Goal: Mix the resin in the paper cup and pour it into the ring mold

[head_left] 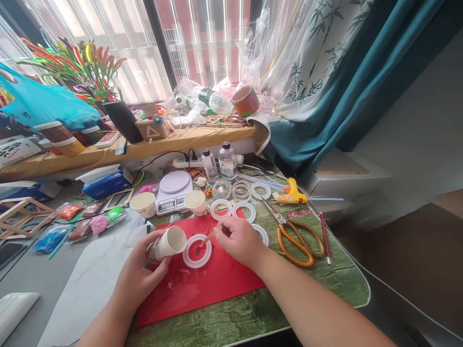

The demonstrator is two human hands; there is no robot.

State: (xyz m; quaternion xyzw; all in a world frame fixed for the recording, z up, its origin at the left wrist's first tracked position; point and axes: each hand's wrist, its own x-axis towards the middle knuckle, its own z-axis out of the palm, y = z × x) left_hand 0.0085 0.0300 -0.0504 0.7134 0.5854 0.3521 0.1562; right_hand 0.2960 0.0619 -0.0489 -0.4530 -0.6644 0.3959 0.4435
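My left hand (147, 267) is wrapped round a paper cup (169, 243), which tilts with its mouth towards the right. Between the fingers of my right hand (238, 238) is a thin wooden stick (209, 238), its tip over the middle of a white ring mould (188, 259). Small dark bits lie on the red sheet (202, 289) inside that ring. More white ring moulds (244, 204) lie just beyond my right hand, and one is partly hidden behind it. The inside of the cup looks pale; its contents cannot be made out.
Two more paper cups (143, 204) stand by a white digital scale (175, 193). Two clear bottles (227, 163) are behind. To the right lie orange-handled scissors (297, 241), a yellow glue gun (293, 192) and a red pencil (324, 236). White paper (97, 270) and bagged clay (98, 224) lie left.
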